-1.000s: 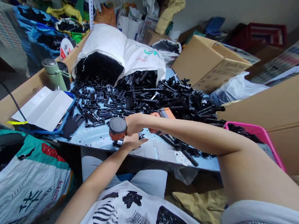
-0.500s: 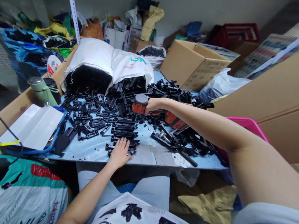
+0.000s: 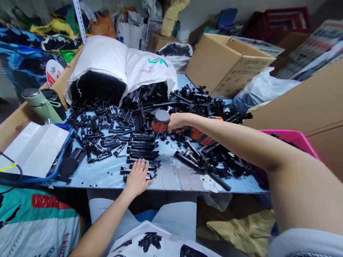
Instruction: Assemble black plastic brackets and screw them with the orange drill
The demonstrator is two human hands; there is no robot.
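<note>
My right hand [image 3: 177, 121] is wrapped round an orange and grey cordless drill [image 3: 202, 136], held over the blue-covered worktable [image 3: 102, 176]. My forearm hides part of the tool. My left hand [image 3: 138, 177] lies flat with fingers stretched over the near end of a row of long black plastic parts [image 3: 141, 145]. These parts lie side by side near the table's front edge. Smaller black pieces [image 3: 102, 145] are spread behind and to the left of the row. More long black parts [image 3: 218, 160] are heaped below the drill on the right.
Two white sacks [image 3: 98, 54] spill black parts at the back. A green bottle [image 3: 40, 104] and a blue tray [image 3: 51, 175] with a white folded sheet stand left. On the right are a cardboard box [image 3: 222, 63], a pink bin [image 3: 300, 142] and a large cardboard panel [image 3: 320, 107].
The view has shifted slightly. Both hands keep nearly the same places: the left flat on the parts, the right holding the drill.
</note>
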